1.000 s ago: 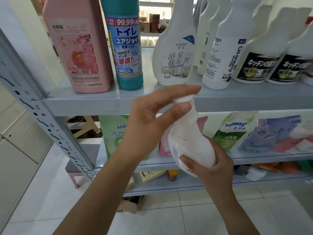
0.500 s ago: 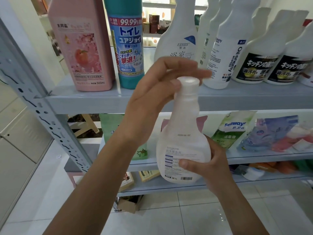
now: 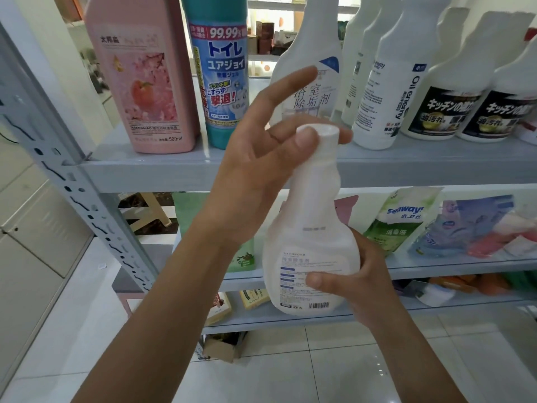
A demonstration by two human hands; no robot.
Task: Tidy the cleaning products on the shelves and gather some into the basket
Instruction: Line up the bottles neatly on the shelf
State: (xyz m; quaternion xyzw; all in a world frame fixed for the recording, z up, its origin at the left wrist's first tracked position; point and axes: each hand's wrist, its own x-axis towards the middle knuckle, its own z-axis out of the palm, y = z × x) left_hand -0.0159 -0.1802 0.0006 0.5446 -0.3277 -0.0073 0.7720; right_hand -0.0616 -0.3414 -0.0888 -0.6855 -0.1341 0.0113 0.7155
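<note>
I hold a white bottle (image 3: 312, 245) upright in front of the grey shelf unit, its back label and barcode facing me. My right hand (image 3: 357, 283) grips its round lower body from the right. My left hand (image 3: 261, 167) pinches the bottle's white cap between thumb and fingers, with the index finger stretched out above. On the upper shelf (image 3: 151, 173) behind stand a pink bottle (image 3: 142, 80), a teal toilet-cleaner bottle (image 3: 220, 71) and a row of white spray bottles (image 3: 389, 82). No basket is in view.
The middle shelf (image 3: 453, 264) carries refill pouches (image 3: 404, 219), green and multicoloured. Boxes (image 3: 220, 308) and orange items lie on the lower shelf. A perforated grey upright (image 3: 72, 184) slants at the left. Below lie white floor tiles (image 3: 319, 370) and a small cardboard box (image 3: 220, 349).
The white bottle went from tilted to upright and rose in front of the upper shelf's edge. My left hand stayed on its cap; my right hand kept its hold on the body.
</note>
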